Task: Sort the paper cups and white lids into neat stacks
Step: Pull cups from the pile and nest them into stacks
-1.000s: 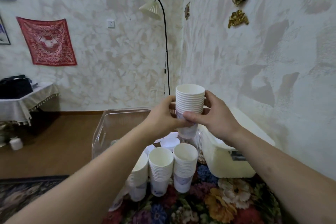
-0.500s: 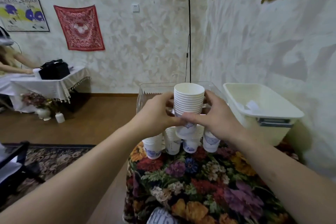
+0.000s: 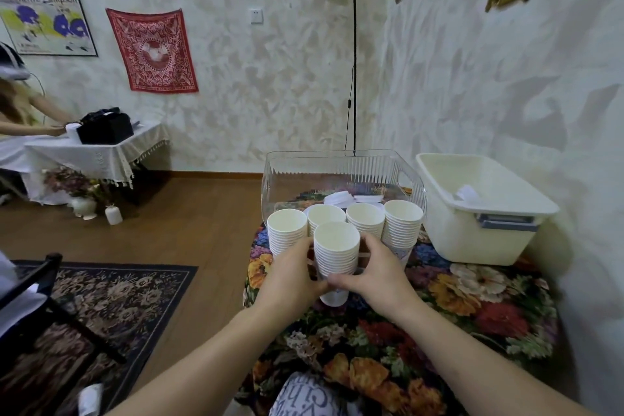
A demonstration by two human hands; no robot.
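A tall stack of white paper cups (image 3: 337, 248) stands upright on the floral tablecloth (image 3: 456, 307), its base near the cloth. My left hand (image 3: 292, 275) grips it from the left and my right hand (image 3: 376, 272) grips it from the right, thumbs meeting in front. Just behind it stands a row of several more cup stacks (image 3: 401, 226). White lids (image 3: 339, 197) lie inside the clear plastic bin (image 3: 341, 167) behind those stacks.
A cream plastic tub (image 3: 479, 213) with a white lid inside sits at the right against the wall. A floor lamp pole (image 3: 354, 78) rises behind the bin. Left of the table lie wood floor and a dark rug (image 3: 111, 307). Another person stands at a far-left table.
Both hands have lowered the held cup stack from chest height down in front of the other stacks. The view has tilted downward and pulled back.
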